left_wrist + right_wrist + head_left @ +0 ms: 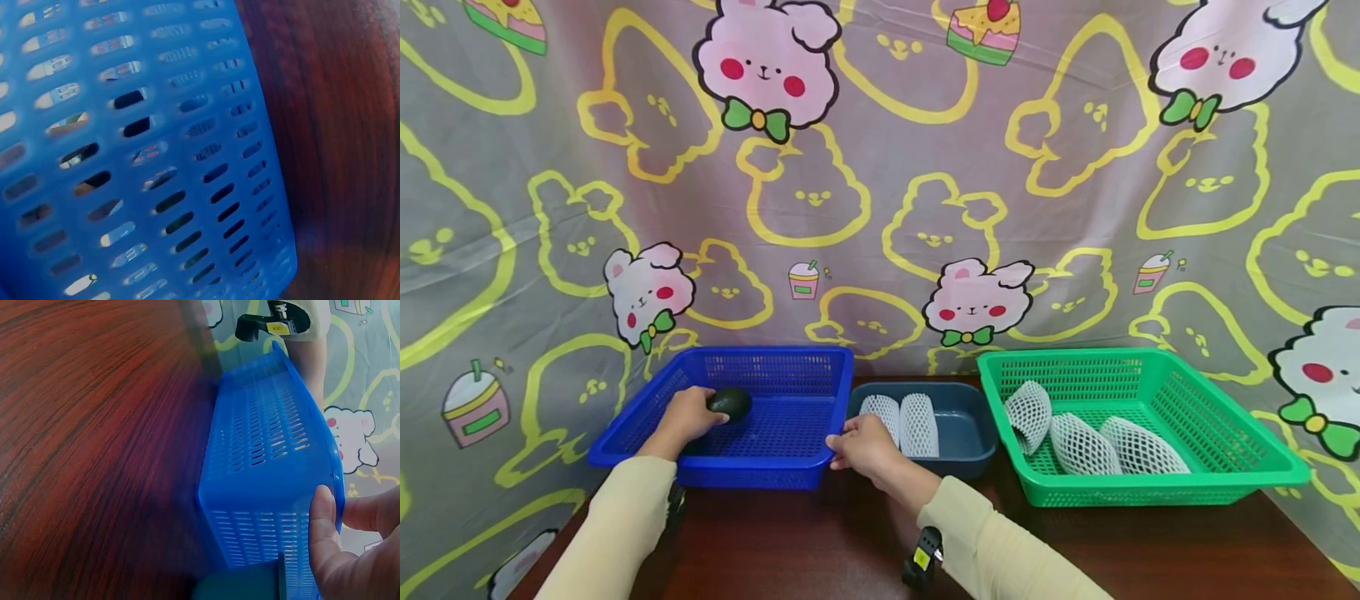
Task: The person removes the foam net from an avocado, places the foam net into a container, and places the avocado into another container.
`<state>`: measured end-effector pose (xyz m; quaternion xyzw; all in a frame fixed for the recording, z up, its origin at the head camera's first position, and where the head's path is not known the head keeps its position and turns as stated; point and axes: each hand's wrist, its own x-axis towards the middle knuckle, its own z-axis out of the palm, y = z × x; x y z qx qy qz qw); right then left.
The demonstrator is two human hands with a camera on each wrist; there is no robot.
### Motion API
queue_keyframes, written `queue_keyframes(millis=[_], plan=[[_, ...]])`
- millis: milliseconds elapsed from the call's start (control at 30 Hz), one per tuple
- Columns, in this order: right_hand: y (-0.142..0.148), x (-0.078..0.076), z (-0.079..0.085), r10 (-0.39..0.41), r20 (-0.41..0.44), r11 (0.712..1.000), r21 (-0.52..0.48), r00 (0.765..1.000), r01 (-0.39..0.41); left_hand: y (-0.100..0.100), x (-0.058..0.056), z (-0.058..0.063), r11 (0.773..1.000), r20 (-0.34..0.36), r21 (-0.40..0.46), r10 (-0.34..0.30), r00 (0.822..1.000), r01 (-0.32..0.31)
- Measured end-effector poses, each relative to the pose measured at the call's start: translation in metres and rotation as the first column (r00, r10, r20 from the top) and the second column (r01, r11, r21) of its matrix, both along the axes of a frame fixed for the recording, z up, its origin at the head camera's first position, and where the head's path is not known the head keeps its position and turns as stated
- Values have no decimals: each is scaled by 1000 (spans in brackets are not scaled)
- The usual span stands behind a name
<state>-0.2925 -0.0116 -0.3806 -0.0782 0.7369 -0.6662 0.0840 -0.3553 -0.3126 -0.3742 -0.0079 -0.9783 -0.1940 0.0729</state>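
Your left hand [688,414] has the dark green fruit [731,406] (looks like an avocado to me) pinched between thumb and fingers, inside the blue basket [752,477]. Can't tell if it's off the bottom or sitting there; the left wrist view is basically all basket wall. Your right hand [861,443] is pinching that basket's near right corner, thumb and finger either side of the rim, so I'd read that as bracing. I'd call this the picking-up step: grip's on, fruit not out over the rim yet.

Next move, imo, calls for a snug hold on that smooth skin and a lift high enough to clear the wall. Your right hand would have to let go of the rim before helping.

Just right of that, the grey-blue bin [958,425] has two white foam sleeves [919,425] lying side by side. Further right, the green basket [1135,492] has three white netted pieces [1142,447]; no idea what's inside them. All three containers sit on the reddish-brown counter [775,542].
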Motion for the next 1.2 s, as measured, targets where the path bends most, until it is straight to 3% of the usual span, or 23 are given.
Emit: queue_keyframes(millis=[267,800,1200], plan=[[0,1,0,-2,3,1000,13,1000,2,1,-2,-6,998,30,-55,0,1000,1],[1,0,2,-6,5,999,48,1000,6,-1,-3,-6,999,44,-52,12,999,-10],[1,-2,-1,13,-4,1000,-1,1000,-13,0,-5,-8,998,58,-60,-13,998,16]])
